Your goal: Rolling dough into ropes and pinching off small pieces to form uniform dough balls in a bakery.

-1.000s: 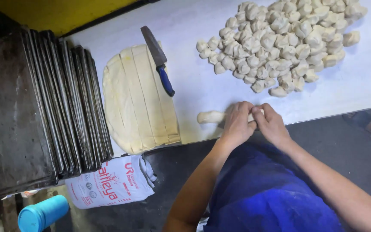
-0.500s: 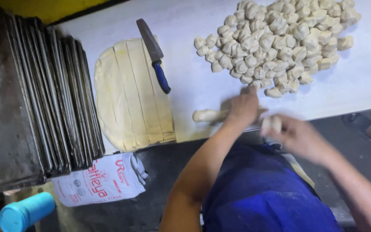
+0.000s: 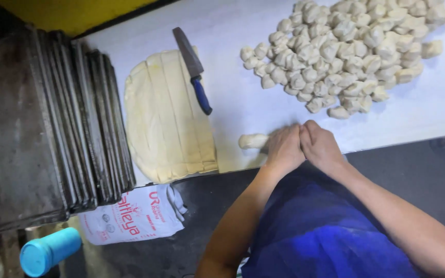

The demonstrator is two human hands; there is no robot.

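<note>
Both hands are closed together at the near edge of the table (image 3: pixel 263 31): the left hand (image 3: pixel 284 149) is wrapped round one end of a dough rope (image 3: pixel 253 140), and the right hand (image 3: pixel 321 146) presses against it, knuckles touching; whether the right hand also pinches dough cannot be seen, since the fingers are hidden. The free end of the rope projects just left of the grip and lies flat on the table. Risk: the rope runs close to the table edge, so a pull toward the body could drag it off; uneven pinching would likely give pieces of unequal size. Farther left of the grip lies a scored dough slab (image 3: pixel 168 118), with a blue-handled knife (image 3: pixel 192 69) resting on it, well apart from the hands. Beyond the grip, to the right, sits the pile of dough pieces (image 3: pixel 346 51). Stacked trays (image 3: pixel 52 128) stand at far left.
</note>
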